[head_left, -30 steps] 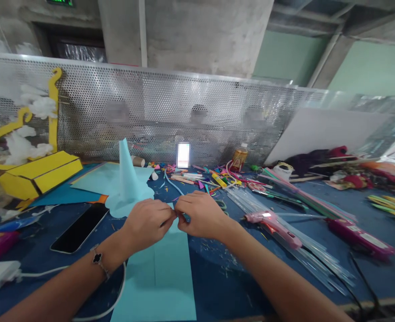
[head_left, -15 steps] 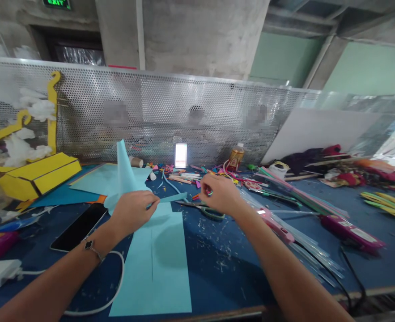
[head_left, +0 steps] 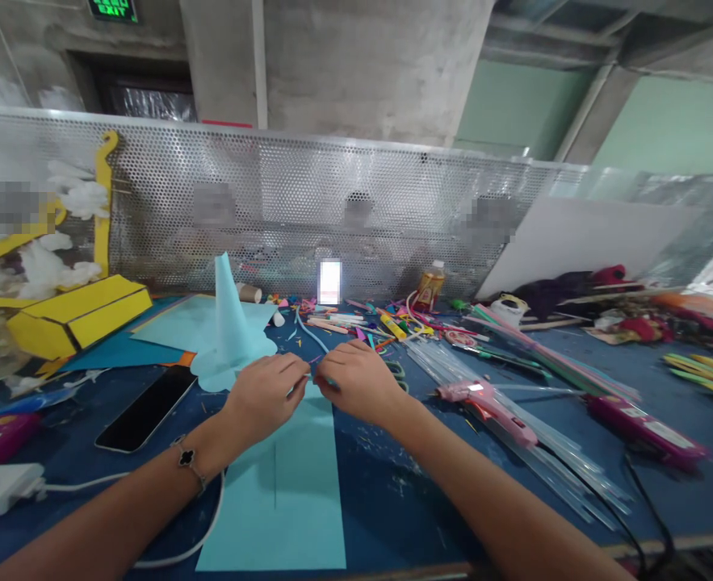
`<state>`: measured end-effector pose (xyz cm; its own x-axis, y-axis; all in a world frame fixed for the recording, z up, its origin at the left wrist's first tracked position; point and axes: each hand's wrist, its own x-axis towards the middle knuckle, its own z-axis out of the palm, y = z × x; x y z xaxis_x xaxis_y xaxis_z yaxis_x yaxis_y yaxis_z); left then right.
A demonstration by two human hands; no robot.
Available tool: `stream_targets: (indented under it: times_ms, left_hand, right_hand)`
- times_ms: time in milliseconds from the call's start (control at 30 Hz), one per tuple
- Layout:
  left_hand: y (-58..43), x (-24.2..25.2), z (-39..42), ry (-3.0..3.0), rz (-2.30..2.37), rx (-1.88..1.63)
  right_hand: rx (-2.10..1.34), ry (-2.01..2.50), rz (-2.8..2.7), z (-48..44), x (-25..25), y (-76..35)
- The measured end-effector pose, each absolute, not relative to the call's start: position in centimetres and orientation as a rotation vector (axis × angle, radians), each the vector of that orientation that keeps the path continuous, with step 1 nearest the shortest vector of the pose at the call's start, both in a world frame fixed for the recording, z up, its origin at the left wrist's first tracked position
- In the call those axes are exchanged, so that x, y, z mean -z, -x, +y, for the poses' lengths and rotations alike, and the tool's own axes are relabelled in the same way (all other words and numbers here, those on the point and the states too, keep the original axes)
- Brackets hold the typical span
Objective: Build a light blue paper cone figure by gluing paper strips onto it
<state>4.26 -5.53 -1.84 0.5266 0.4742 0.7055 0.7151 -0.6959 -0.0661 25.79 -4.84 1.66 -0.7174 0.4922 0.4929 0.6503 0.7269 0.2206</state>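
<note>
Blue paper: one strip (head_left: 311,374) pinched by left hand (head_left: 267,394), right hand (head_left: 361,382); one sheet (head_left: 306,492) below

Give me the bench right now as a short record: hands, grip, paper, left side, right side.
Left hand: fingers curled, close to the right hand
Right hand: fingers curled, facing the left
Grip: hidden by the fingers, cannot tell
Paper: light-blue sheet, flat, dark line partway along it
Left side: phone, screen dark; light-blue paper cone, upright
Right side: pink glue gun, clear plastic strips
</note>
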Motion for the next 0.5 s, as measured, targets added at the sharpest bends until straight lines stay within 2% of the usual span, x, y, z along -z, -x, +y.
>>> stream_targets:
  times_ms: [300,500]
  left_hand:
    - [-4.9,1.12,-5.78,2.453,-1.115,0.746]
    - [-4.27,1.1,-5.12,2.544,-1.121,0.82]
  right_hand:
    - [0.53,0.81,-2.526,-5.04,-1.24,-25.37]
    - [0.38,0.803,-2.519,-4.98,-1.59,-25.81]
